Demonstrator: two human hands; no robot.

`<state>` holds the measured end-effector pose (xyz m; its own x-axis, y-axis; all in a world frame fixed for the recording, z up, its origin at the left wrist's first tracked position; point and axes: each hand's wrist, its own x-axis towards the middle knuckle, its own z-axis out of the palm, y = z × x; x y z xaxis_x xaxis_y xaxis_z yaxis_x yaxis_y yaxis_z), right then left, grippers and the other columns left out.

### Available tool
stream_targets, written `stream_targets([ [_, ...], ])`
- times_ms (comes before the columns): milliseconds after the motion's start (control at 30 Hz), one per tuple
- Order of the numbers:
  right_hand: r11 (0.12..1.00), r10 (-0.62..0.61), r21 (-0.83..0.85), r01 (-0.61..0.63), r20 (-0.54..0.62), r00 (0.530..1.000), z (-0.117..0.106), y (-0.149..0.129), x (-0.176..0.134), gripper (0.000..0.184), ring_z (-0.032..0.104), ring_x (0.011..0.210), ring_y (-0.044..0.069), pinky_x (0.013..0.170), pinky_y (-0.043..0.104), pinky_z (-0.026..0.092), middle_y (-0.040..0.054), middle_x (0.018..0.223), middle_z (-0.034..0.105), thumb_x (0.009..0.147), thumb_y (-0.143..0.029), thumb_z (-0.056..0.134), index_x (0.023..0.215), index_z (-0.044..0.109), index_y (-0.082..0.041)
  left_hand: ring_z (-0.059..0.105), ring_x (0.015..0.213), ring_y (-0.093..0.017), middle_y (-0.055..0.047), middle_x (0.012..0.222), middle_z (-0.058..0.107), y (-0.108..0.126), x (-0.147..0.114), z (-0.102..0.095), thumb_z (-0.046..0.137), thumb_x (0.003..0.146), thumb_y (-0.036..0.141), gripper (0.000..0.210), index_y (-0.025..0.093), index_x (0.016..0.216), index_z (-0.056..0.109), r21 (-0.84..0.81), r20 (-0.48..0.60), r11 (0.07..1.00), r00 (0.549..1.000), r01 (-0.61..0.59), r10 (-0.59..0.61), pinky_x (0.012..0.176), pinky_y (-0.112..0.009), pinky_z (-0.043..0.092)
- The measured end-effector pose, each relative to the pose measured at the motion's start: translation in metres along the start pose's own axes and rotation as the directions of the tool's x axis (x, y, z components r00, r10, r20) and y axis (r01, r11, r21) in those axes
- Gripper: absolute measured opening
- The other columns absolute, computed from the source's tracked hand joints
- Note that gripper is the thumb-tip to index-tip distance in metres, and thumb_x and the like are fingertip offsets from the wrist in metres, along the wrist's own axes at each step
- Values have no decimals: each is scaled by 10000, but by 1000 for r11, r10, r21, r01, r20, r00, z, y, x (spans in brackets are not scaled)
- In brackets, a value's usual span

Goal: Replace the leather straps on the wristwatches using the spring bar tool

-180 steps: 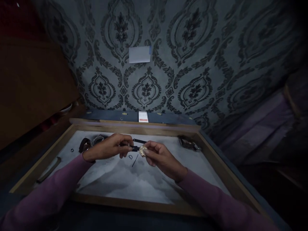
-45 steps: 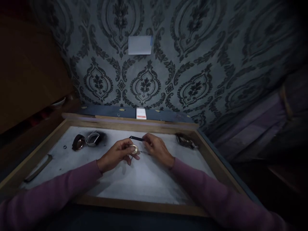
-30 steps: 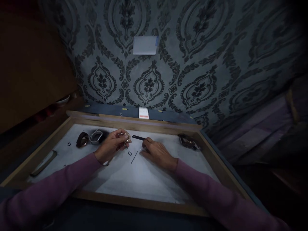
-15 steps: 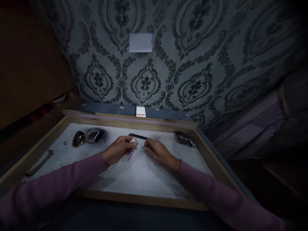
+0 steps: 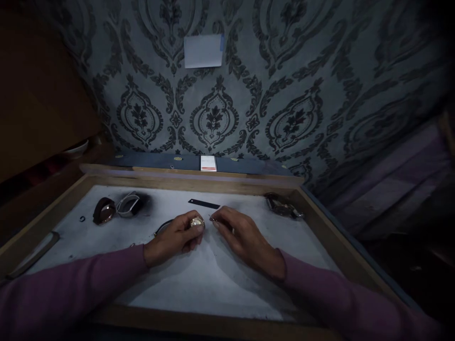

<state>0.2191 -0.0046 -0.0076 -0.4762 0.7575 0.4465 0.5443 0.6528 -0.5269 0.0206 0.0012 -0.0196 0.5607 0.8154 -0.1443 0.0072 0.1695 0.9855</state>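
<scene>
My left hand [image 5: 176,233] is closed around a gold-coloured watch [image 5: 196,222], its round face turned up at the fingertips. My right hand [image 5: 240,234] is pinched just to the right of the watch, slightly apart from it. A tiny thin piece pokes out at its fingertips, too small to name. Behind both hands, a flat black strip [image 5: 203,203] with a hole at one end lies on the white surface. A dark curved strap [image 5: 162,227] shows behind my left hand; whether it belongs to the watch cannot be told.
A wood-rimmed tray [image 5: 192,181] surrounds the work. On its left lie a brown-strapped watch [image 5: 104,211], a pale-strapped watch [image 5: 128,204], a small black ring [image 5: 82,219] and a curved band [image 5: 35,255]. More watches [image 5: 283,206] sit at the right. A small white box [image 5: 208,163] stands behind.
The view has shifted closer. My left hand has turned the watch face upward, and a thin dark stick below it no longer shows. My right hand has moved off the black strip.
</scene>
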Motion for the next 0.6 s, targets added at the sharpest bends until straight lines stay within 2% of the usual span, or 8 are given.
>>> stream_targets([
  [200,999,-50,-7,51,25,998,-5,-7,-1,140,561,744,168,665,280,437,43,809,602,954,-151,439,889,557,-188,377,487,-55,53,623,484,4,-4,1,635,820,478,345,183,785,461,36,29,999,1000,0,-1,418,-181,259],
  [433,997,0,74,-1,16,1000,-6,-13,-5,138,560,680,136,620,245,425,15,749,573,945,-134,459,882,572,-180,399,473,-61,40,596,503,8,-6,2,605,836,481,346,169,757,477,144,100,987,994,-66,52,440,-200,286],
  [600,993,50,102,-51,11,999,-8,-21,-19,140,563,657,131,595,238,435,16,752,582,945,-152,476,861,587,-172,336,444,-51,69,560,447,13,-14,8,622,829,493,358,178,772,460,114,100,991,993,-72,61,417,-196,241],
])
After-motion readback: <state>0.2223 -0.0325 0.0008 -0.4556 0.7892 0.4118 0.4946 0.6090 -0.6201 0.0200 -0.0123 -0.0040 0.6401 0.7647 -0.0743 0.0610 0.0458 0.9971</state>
